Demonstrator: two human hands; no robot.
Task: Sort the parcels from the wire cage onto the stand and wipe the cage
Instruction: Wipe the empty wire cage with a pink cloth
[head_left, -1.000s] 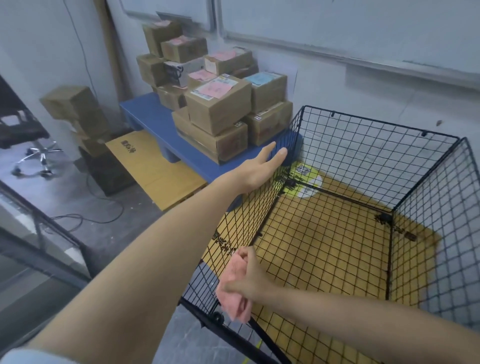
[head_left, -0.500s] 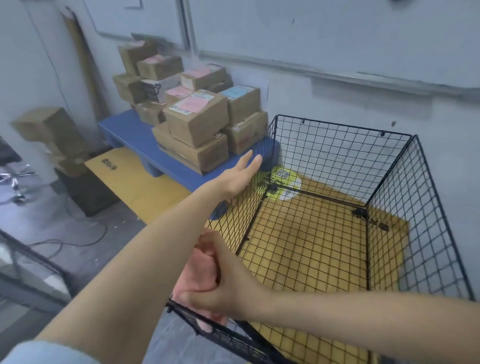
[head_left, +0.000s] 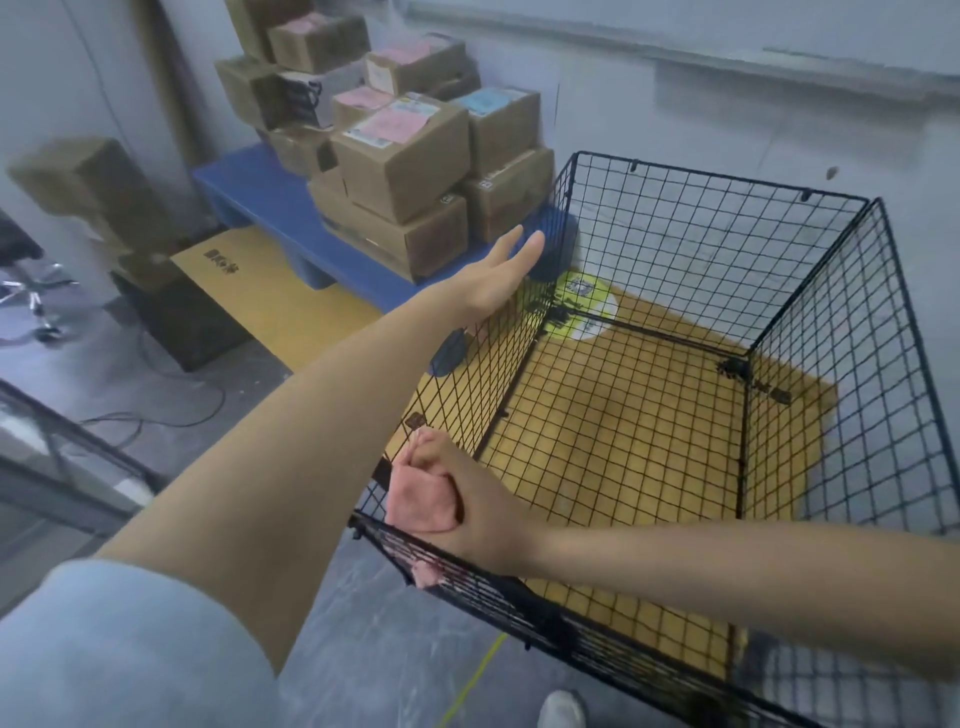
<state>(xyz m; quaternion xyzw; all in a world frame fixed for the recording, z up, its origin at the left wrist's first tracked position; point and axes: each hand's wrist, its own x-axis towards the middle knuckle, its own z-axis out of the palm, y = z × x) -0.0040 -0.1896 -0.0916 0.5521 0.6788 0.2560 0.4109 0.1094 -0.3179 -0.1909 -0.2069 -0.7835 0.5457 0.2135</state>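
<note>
Left hand (head_left: 496, 278), fingers straight, seems to rest on the wire cage (head_left: 701, 244) rim. Right hand (head_left: 470, 512) clutches a pink cloth (head_left: 420, 501) at the near corner; parcels (head_left: 400, 156) sit on the blue stand (head_left: 260, 189) beyond the left hand.

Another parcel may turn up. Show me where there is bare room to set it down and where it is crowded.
Free: the left end of the blue stand, beside the stacked parcels; the floor inside the wire cage; the cardboard sheet before the stand. Crowded: the stand's right half, piled up to the cage.
</note>
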